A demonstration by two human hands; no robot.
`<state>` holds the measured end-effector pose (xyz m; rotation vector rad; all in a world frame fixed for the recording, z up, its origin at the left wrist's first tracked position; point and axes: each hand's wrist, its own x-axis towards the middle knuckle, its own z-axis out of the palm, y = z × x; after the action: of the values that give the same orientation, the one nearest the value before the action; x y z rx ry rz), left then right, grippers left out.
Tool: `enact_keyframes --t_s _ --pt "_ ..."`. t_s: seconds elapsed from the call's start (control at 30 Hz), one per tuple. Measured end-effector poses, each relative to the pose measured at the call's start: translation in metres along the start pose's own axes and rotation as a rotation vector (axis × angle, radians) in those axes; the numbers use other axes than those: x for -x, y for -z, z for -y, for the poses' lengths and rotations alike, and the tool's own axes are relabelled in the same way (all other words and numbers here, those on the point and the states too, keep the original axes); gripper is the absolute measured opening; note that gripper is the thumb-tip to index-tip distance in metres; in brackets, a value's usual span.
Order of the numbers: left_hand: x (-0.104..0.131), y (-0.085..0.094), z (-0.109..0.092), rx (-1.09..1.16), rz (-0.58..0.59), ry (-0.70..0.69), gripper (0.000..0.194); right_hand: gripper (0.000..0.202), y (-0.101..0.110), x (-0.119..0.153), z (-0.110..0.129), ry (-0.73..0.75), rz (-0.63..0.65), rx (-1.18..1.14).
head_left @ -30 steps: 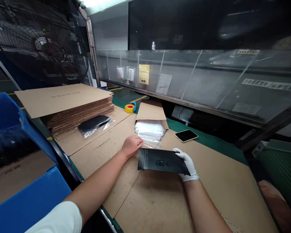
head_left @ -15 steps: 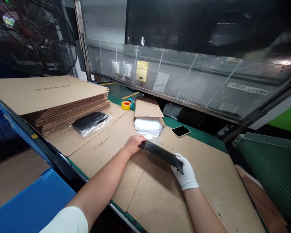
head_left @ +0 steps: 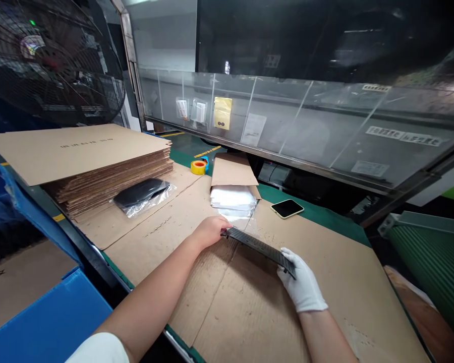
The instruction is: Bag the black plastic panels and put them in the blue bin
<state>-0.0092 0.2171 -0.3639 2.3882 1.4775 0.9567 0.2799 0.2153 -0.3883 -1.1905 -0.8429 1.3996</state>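
A long, flat black plastic panel [head_left: 259, 247] with small tabs along its lower edge is held above the cardboard-covered table [head_left: 245, 307]. My left hand [head_left: 212, 231], bare, pinches its left end. Around its right end my right hand [head_left: 302, 282], in a white glove, is closed. The panel tilts, with its right end closer to me. Just beyond it lies a stack of clear plastic bags [head_left: 232, 200], partly tucked under a folded cardboard piece [head_left: 234, 170]. A phone [head_left: 287, 208] rests flat to the right of the bags.
On the left, a black item in a clear bag [head_left: 142, 195] lies beside a tall stack of cardboard sheets [head_left: 117, 184]. A tape roll [head_left: 199, 167] sits farther back. A blue bin [head_left: 53, 322] stands at lower left, a green ribbed conveyor [head_left: 435, 262] at right, a large fan [head_left: 56, 65] behind.
The panel has turned flatter and more edge-on, its face less visible. Both hands keep their grip and sit slightly lower and farther right in view; the camera view has shifted a little too.
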Motion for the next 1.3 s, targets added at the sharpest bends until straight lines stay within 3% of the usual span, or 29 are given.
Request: enact_keyframes --t_s 0.13,0.23,0.37,0.47,0.53,0.63,0.7,0.8,0.9,0.97,1.13,1.3 --pt "-0.001 -0.002 0.0 -0.054 -0.027 0.031 0.037 0.022 -0.001 -0.005 0.006 0.024 -0.123 -0.06" --pt "-0.002 -0.003 -0.004 -0.05 -0.062 0.04 0.031 0.028 -0.006 -0.004 0.01 0.028 -0.134 -0.075" --pt "-0.003 -0.009 -0.018 -0.003 -0.048 0.009 0.029 0.046 -0.015 0.004 0.011 -0.036 0.006 -0.098" --pt "-0.002 -0.016 -0.039 0.051 0.008 -0.051 0.032 0.071 -0.02 0.006 0.008 -0.106 0.127 -0.154" --pt "0.0 -0.016 -0.056 0.096 0.061 -0.103 0.035 0.077 -0.02 0.004 0.006 -0.103 0.155 -0.183" --pt "0.004 -0.007 -0.074 0.201 0.19 -0.15 0.03 0.06 -0.019 0.001 0.004 -0.087 0.294 -0.16" --pt "0.004 0.005 -0.077 0.235 0.187 -0.096 0.026 0.051 -0.02 0.001 0.004 -0.094 0.351 -0.107" --pt "0.002 0.024 -0.064 0.116 -0.071 0.04 0.026 0.048 -0.026 0.007 0.004 -0.054 0.318 -0.022" --pt "0.001 0.043 -0.047 -0.114 -0.275 0.059 0.032 0.044 -0.034 0.015 0.001 0.104 0.291 0.097" --pt "0.002 0.052 -0.042 -0.202 -0.252 0.041 0.034 0.035 -0.038 0.02 -0.003 0.227 0.246 0.197" --pt "0.007 0.066 -0.048 -0.163 -0.027 0.07 0.023 0.019 -0.042 0.026 -0.01 0.479 0.179 0.398" --pt "0.009 0.066 -0.05 -0.04 -0.035 0.058 0.017 0.017 -0.041 0.025 -0.01 0.552 0.143 0.437"
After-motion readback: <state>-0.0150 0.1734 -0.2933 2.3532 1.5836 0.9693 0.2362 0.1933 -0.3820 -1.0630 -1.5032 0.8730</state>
